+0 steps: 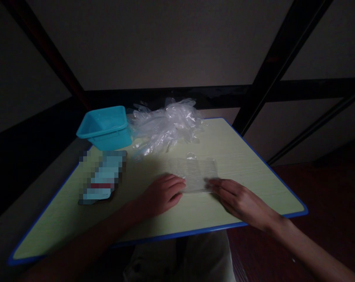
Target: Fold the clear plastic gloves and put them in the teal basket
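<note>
A clear plastic glove [198,172] lies flat on the pale green table [248,164] in front of me. My left hand [162,194] rests palm down at the glove's left edge, fingers stretched and together, their tips touching the plastic. My right hand [239,199] lies at the glove's lower right corner, fingers extended and pressing on that edge. Neither hand grips anything. Behind the glove sits a loose heap of clear plastic gloves [165,125].
A turquoise plastic bin [105,127] stands at the table's back left, beside the heap. A dark phone [102,177] lies left of my left hand. The table has a blue rim, and dark frame bars run behind it.
</note>
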A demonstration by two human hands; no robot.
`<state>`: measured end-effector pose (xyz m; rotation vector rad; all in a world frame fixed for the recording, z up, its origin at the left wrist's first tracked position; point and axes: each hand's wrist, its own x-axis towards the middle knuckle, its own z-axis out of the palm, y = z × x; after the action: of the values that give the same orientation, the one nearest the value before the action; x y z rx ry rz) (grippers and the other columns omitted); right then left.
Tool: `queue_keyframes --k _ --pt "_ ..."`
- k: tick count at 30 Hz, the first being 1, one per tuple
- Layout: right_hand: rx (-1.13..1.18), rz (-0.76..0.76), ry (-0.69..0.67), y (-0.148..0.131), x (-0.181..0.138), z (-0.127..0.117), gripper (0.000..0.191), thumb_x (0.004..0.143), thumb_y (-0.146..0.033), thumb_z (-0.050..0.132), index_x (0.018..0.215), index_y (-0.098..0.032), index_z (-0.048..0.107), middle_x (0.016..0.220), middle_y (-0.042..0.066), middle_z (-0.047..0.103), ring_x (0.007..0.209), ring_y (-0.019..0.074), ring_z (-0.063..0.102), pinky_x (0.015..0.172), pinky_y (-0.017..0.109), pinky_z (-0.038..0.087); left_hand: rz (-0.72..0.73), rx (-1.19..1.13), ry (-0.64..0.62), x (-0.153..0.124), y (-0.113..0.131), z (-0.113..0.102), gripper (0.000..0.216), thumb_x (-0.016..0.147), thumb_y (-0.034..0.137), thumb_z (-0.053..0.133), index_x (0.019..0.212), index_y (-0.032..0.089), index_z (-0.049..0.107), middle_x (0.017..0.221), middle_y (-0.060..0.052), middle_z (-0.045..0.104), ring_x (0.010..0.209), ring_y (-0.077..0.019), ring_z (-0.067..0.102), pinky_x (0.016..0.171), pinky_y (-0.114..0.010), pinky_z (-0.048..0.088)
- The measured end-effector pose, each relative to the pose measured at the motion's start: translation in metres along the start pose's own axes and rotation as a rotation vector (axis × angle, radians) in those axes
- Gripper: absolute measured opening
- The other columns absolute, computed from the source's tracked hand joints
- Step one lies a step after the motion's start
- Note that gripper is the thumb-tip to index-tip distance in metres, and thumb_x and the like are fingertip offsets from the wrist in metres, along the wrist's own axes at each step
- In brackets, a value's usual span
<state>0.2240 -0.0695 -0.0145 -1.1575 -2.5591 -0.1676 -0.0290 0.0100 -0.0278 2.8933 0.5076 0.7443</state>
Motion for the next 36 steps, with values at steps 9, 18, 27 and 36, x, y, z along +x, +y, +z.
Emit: queue_keyframes --k 9,18,27,36 --pt "0.279 0.195 0.147 0.003 0.0 0.007 0.027 0.091 -0.015 0.042 0.098 -0.012 0.067 0.104 0.014 0.067 0.095 0.0184 0.065 0.082 0.032 0.056 -0.006 -0.016 0.013 0.0 -0.001 0.0 0.019 0.085 0.012 0.047 0.099 0.013 0.061 0.1 -0.01 0.068 0.091 -0.019 0.061 0.081 -0.033 0.051" --pt "0.393 0.206 0.285 0.004 0.002 -0.001 0.022 0.088 -0.017 0.049 0.09 -0.017 0.071 0.091 0.009 0.072 0.085 0.0197 0.068 0.074 0.034 0.057 0.021 0.051 0.167 0.001 -0.002 0.002 0.014 0.086 0.012 0.049 0.084 0.014 0.063 0.087 -0.006 0.071 0.078 -0.017 0.065 0.071 -0.03 0.052" --pt "0.413 0.197 0.333 -0.011 0.004 -0.035 0.021 0.086 -0.01 0.051 0.096 -0.016 0.068 0.091 0.007 0.073 0.082 0.0158 0.069 0.07 0.024 0.057 -0.065 -0.132 0.292 0.006 0.012 -0.03 0.014 0.084 0.013 0.05 0.077 0.016 0.062 0.081 -0.005 0.072 0.074 -0.0119 0.068 0.069 -0.022 0.054" --pt "0.688 0.526 0.48 -0.033 0.024 -0.088 0.005 0.076 -0.022 0.067 0.072 -0.025 0.069 0.062 -0.003 0.07 0.053 0.0102 0.064 0.048 0.017 0.051 -0.514 -0.631 0.12 0.027 0.043 -0.101 0.007 0.074 0.018 0.059 0.068 0.018 0.063 0.06 0.002 0.069 0.053 -0.0114 0.065 0.051 -0.017 0.049"
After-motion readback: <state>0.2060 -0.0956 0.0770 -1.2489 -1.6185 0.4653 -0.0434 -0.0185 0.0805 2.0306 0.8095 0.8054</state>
